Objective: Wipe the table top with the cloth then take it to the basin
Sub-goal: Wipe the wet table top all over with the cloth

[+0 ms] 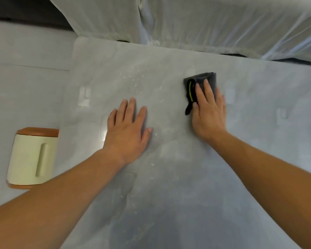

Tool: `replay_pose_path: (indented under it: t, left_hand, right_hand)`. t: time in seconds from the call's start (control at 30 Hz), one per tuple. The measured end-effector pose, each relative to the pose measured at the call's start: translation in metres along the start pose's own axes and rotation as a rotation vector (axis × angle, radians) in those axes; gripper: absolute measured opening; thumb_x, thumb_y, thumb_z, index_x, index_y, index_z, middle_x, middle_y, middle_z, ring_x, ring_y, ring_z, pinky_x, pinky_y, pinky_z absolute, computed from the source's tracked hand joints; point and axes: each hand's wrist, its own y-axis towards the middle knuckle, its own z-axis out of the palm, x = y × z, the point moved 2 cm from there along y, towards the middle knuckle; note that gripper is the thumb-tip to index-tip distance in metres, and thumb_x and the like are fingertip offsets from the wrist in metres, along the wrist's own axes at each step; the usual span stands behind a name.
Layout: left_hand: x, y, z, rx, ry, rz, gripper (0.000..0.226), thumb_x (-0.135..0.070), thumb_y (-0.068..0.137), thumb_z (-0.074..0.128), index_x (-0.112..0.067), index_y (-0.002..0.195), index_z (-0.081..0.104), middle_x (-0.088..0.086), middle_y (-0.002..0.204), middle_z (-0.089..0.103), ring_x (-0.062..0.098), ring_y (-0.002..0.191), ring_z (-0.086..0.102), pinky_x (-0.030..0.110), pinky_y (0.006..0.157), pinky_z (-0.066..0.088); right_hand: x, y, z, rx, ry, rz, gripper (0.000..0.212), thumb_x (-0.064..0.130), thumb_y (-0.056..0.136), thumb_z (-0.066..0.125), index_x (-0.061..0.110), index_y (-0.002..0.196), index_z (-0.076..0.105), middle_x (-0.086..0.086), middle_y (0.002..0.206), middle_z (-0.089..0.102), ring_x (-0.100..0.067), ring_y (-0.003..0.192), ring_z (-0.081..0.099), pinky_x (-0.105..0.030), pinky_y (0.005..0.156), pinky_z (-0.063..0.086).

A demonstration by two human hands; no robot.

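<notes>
Far left, on the floor (25, 51) below the counter edge: cream container (34, 157) with terracotta-coloured ends and a long recessed grip, possibly a small bin, though the wide lens blurs it.

Left hand (127, 130) lies palm-down on the grey counter (187, 186), fingers (131, 108) straight and slightly spread, holding nothing.

Small water droplets (133, 78) are scattered on the surface beyond and beside that hand.

Right of centre: dark grey folded cloth (203, 79) (yellow-green trim along its left edge) flat on the counter. Right hand (209, 114) presses on it, fingers (207, 88) extended over the cloth, not curled round it.

Along the far side: furniture under a translucent plastic sheet (187, 20).
</notes>
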Motion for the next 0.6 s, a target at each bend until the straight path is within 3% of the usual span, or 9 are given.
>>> replay_pose_path:
  t: [0.07, 0.23, 0.33, 0.43, 0.5, 0.6]
  left_hand:
    - [-0.001, -0.002, 0.000, -0.016, -0.008, 0.000, 0.067, -0.054, 0.099, 0.018, -0.022, 0.157, 0.017, 0.013, 0.167, -0.001, 0.031, 0.153, -0.005, 0.047, 0.120, 0.000]
    - [-0.005, 0.000, -0.001, -0.002, -0.053, -0.033, 0.068, -0.057, 0.098, 0.017, -0.024, 0.158, 0.015, 0.010, 0.168, -0.006, 0.028, 0.153, -0.010, 0.044, 0.121, -0.006]
    - [-0.004, 0.000, -0.001, -0.016, -0.060, -0.032, 0.067, -0.058, 0.099, 0.014, -0.026, 0.158, 0.015, 0.008, 0.168, -0.007, 0.026, 0.153, -0.012, 0.041, 0.121, -0.010]
    - [-0.002, 0.000, 0.000, -0.026, -0.059, -0.025, 0.065, -0.057, 0.101, 0.017, -0.026, 0.158, 0.017, 0.008, 0.168, -0.005, 0.025, 0.153, -0.012, 0.040, 0.121, -0.012]
    - [-0.002, -0.001, 0.001, -0.032, -0.061, -0.022, 0.065, -0.056, 0.101, 0.019, -0.025, 0.158, 0.019, 0.008, 0.168, -0.004, 0.026, 0.154, -0.011, 0.041, 0.122, -0.009]
    - [-0.005, 0.000, 0.001, -0.030, -0.067, -0.029, 0.066, -0.056, 0.101, 0.017, -0.024, 0.159, 0.018, 0.008, 0.168, -0.004, 0.025, 0.153, -0.013, 0.043, 0.123, -0.008]
  right_hand:
    - [0.015, 0.009, 0.006, -0.032, 0.010, 0.053, 0.057, 0.033, 0.104, 0.031, 0.029, 0.159, 0.017, 0.003, 0.168, 0.007, -0.033, 0.153, 0.001, -0.047, 0.124, -0.003]
    - [0.015, -0.031, 0.007, 0.118, -0.073, -0.342, 0.057, 0.034, 0.102, 0.034, 0.028, 0.158, 0.024, 0.003, 0.167, 0.014, -0.032, 0.153, 0.006, -0.046, 0.124, 0.000]
    - [0.006, 0.025, -0.004, 0.052, -0.041, -0.189, 0.056, 0.032, 0.101, 0.035, 0.028, 0.157, 0.027, 0.002, 0.167, 0.016, -0.033, 0.152, 0.010, -0.048, 0.124, 0.006]
    - [0.020, 0.073, -0.005, -0.024, 0.025, 0.033, 0.056, 0.032, 0.103, 0.031, 0.030, 0.158, 0.019, 0.004, 0.168, 0.008, -0.032, 0.153, 0.002, -0.046, 0.124, 0.000]
    - [0.033, 0.073, 0.001, -0.030, 0.012, -0.005, 0.058, 0.031, 0.102, 0.031, 0.029, 0.158, 0.018, 0.004, 0.168, 0.007, -0.033, 0.153, 0.001, -0.047, 0.123, -0.001]
    - [0.034, 0.048, 0.004, 0.052, -0.067, -0.246, 0.060, 0.032, 0.098, 0.033, 0.028, 0.158, 0.022, 0.002, 0.167, 0.012, -0.034, 0.152, 0.005, -0.050, 0.123, 0.003]
